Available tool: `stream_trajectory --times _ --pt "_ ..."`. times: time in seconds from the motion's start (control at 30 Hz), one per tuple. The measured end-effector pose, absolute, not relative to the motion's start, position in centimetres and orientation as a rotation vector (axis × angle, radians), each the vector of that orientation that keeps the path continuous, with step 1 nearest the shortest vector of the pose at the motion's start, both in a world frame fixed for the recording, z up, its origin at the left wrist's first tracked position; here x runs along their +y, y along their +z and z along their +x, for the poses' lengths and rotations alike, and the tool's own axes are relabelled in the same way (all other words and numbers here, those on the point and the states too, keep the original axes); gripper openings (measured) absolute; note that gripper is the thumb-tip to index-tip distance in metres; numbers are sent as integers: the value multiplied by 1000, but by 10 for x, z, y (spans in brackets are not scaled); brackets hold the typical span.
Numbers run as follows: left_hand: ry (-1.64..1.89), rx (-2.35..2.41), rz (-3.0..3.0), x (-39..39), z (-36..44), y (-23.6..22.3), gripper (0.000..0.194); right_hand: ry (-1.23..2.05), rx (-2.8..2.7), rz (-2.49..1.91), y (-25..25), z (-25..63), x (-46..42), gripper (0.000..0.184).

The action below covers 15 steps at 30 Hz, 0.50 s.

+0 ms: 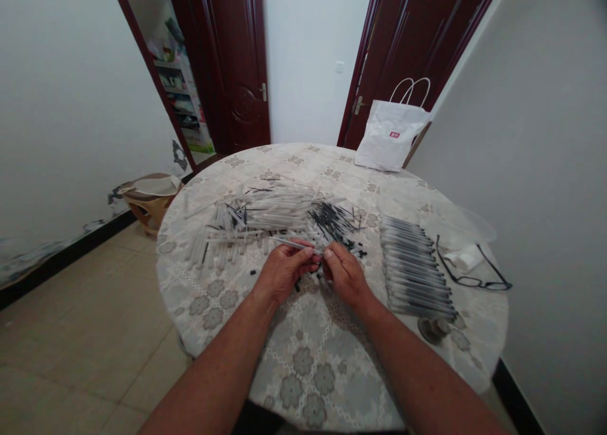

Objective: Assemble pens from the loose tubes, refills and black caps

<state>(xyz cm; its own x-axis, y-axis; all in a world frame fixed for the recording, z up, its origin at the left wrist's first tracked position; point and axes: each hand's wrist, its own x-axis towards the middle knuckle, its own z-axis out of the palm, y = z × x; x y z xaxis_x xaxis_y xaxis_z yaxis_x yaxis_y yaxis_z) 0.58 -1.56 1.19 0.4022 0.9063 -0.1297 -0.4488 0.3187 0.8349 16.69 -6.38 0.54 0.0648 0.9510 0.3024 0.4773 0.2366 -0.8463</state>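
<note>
My left hand (284, 267) is clamped on a slim pale tube (291, 242), thumb against fingers, just on my side of the heap of pale tubes (279, 207). My right hand (345, 274) is drawn together at the tube's right end — what sits inside that pinch is hidden, so I cannot tell whether it grips the tube or a smaller piece. Against the heap's right side lies a cluster of thin black pieces (332, 220); a small black bit (253, 272) lies on the near side of the heap. Well to the heap's right, a row of dark-ended tubes (415, 267) lies side by side, and beyond it, farther right of the heap, are black-framed glasses (469, 282). Behind and right of the heap stands a white paper bag (393, 134) — upright, handles raised.
</note>
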Motion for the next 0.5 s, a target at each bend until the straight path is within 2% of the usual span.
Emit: stream_trajectory --times 0.23,0.37,0.5 --pt "1010 715 893 -16 5 12 34 736 -1527 -1320 4 168 -63 40" --pt "1008 795 1077 -17 6 12 33 557 -1608 -1318 10 168 -65 22" --pt "927 910 1306 -17 -4 22 36 415 -1734 -1298 13 167 -66 18"
